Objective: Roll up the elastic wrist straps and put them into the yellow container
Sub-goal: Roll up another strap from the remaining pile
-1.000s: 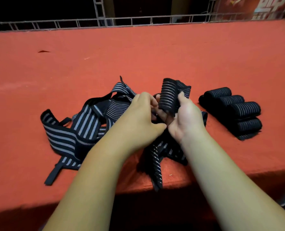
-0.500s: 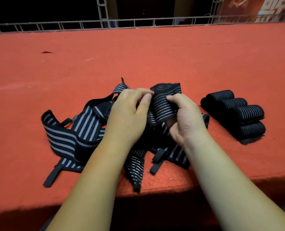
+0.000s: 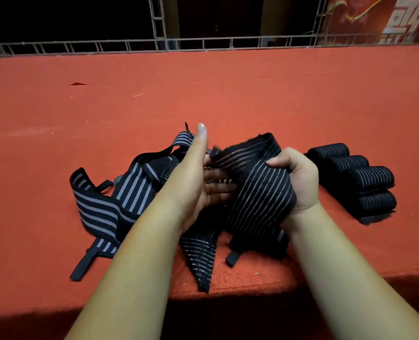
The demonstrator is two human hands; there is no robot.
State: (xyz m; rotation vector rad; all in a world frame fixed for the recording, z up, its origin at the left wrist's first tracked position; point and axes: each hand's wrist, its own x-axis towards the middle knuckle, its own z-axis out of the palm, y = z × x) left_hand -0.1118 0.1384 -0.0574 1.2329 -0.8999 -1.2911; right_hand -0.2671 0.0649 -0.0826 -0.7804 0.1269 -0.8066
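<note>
right hand (image 3: pixel 299 182) fists the ribbed black elastic strap (image 3: pixel 257 190), left hand (image 3: pixel 198 182) flat and spread against it. four tight rolls (image 3: pixel 360 177) rest on the red felt worktop (image 3: pixel 228 94).

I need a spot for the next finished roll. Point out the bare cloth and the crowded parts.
Bare: the red cloth between the strap pile and the far railing, the left side, and right of the four rolls. Crowded: the middle, where both hands work a strap, and the near edge with its hanging ends.
</note>
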